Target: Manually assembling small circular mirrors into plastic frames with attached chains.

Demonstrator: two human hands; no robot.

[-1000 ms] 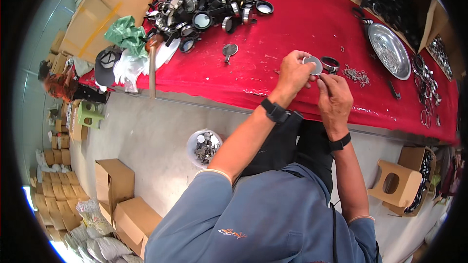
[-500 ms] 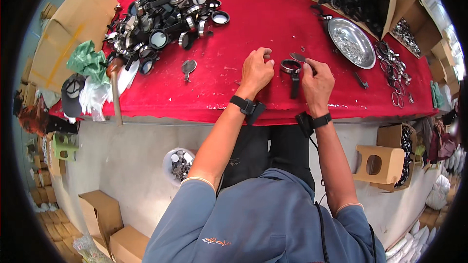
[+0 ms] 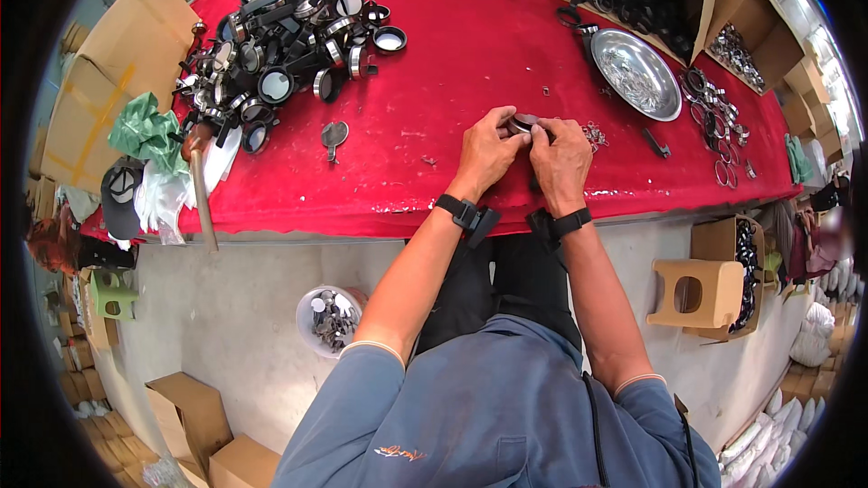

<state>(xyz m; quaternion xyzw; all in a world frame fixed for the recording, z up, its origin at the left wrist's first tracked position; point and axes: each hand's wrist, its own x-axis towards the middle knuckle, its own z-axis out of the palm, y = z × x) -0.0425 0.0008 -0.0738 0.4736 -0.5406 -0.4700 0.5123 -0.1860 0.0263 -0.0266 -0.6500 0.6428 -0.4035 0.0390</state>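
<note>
Close together above the near middle of the red-covered table, both my hands hold a round black ring part [image 3: 524,120] with a dark flat disc at it. My left hand [image 3: 486,154] pinches its left edge with thumb and fingers. My right hand [image 3: 561,161] grips the opposite edge, thumb on top. Fingers cover much of the part, so how the disc sits in the ring is unclear. Small metal bits [image 3: 595,135] lie just right of my right hand. Farther left, a round grey disc with a short stem [image 3: 334,134] rests on the cloth.
At the far left is a heap of black-and-silver round parts [image 3: 289,54], beside a wooden-handled tool [image 3: 201,194]. Toward the right lie a metal dish [image 3: 663,101], a black clip-like piece [image 3: 655,143] and loose rings [image 3: 721,131]. A cardboard box [image 3: 714,9] holds black parts. A bucket [image 3: 307,334] stands below.
My left hand has moved right and taken hold of the ring part. My right hand has brought the disc to it, and the ring is lifted between both hands. The view has shifted slightly.
</note>
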